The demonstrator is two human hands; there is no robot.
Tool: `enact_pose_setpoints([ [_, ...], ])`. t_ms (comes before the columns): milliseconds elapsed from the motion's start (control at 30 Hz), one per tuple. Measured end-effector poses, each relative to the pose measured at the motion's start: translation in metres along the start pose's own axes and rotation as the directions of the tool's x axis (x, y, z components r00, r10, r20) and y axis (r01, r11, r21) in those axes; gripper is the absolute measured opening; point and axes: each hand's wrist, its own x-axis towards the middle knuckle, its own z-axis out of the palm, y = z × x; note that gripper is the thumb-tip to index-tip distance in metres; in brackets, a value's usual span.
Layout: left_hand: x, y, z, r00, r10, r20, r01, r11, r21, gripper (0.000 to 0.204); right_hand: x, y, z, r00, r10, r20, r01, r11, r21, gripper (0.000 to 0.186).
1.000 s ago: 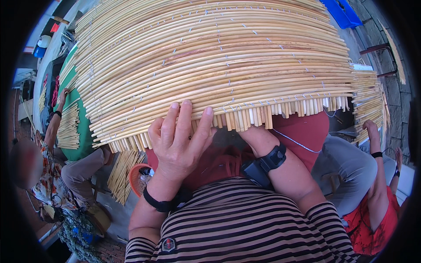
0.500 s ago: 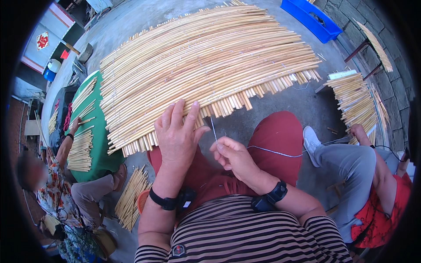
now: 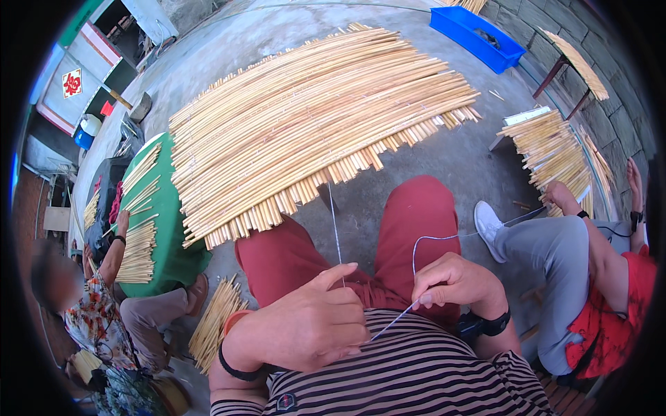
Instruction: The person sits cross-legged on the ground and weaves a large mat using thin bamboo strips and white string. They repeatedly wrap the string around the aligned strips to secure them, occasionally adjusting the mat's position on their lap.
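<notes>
A mat of pale, slender sticks tied side by side (image 3: 319, 104) lies in front of my knees, its near ends uneven. From its near edge a thin whitish string (image 3: 335, 225) runs down to my left hand (image 3: 316, 322), which is curled around it close to my striped shirt. Between my two hands the string slants tautly. My right hand (image 3: 458, 283) pinches it with thumb and fingers, and beyond that the string loops loosely over my red-trousered right knee toward the right. Part of the left hand's grip is hidden behind its own back.
On the left, a person's hand (image 3: 123, 223) is at sticks on a green-covered table (image 3: 170, 243). At right, another person's hand (image 3: 560, 196) touches sticks on a low stand. A loose stick bundle (image 3: 215, 322) lies at lower left; a blue tub (image 3: 475, 41) sits far right.
My left hand has left the mat's near edge and come back toward my body, now gripping the string. My right hand has moved right and lower, stretching the string between both hands.
</notes>
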Motion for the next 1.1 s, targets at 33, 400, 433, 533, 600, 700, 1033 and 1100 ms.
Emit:
enact_pose_setpoints([
  [33,0.000,0.004,0.000,0.991,0.116,0.071,-0.109,0.989,-0.097,0.011,-0.008,0.010,-0.001,0.999,-0.020,-0.034,0.021,0.999,0.032,0.017],
  [400,-0.022,0.025,-0.017,0.656,0.434,-0.617,-0.746,0.499,-0.441,0.035,-0.098,0.121,-0.002,0.948,0.140,-0.287,-0.032,0.936,0.350,0.023],
  [433,-0.026,0.022,-0.015,0.647,0.385,-0.658,-0.747,0.494,-0.445,0.037,-0.113,0.130,0.002,0.932,0.097,-0.349,0.052,0.919,0.392,0.023],
  [533,-0.023,0.030,-0.009,0.577,0.262,-0.773,-0.759,0.522,-0.389,0.049,-0.134,0.154,0.014,0.871,0.049,-0.489,0.240,0.825,0.511,0.021],
  [600,-0.025,0.027,-0.007,0.544,0.214,-0.811,-0.765,0.522,-0.376,0.059,-0.144,0.161,0.016,0.832,0.174,-0.526,0.080,0.902,0.425,0.021],
  [700,-0.033,0.030,-0.010,0.465,0.082,-0.882,-0.809,0.445,-0.385,0.058,-0.142,0.158,0.023,0.793,0.303,-0.528,-0.059,0.902,0.428,0.019],
  [1033,0.035,0.009,0.052,0.937,-0.324,0.127,0.296,0.548,-0.783,0.077,-0.041,-0.006,0.049,0.933,-0.233,-0.274,0.136,0.933,-0.332,0.011],
  [1100,0.033,0.000,0.067,0.886,-0.403,0.228,0.398,0.413,-0.819,0.072,-0.025,-0.018,0.052,0.920,-0.264,-0.291,0.107,0.882,-0.460,0.010],
])
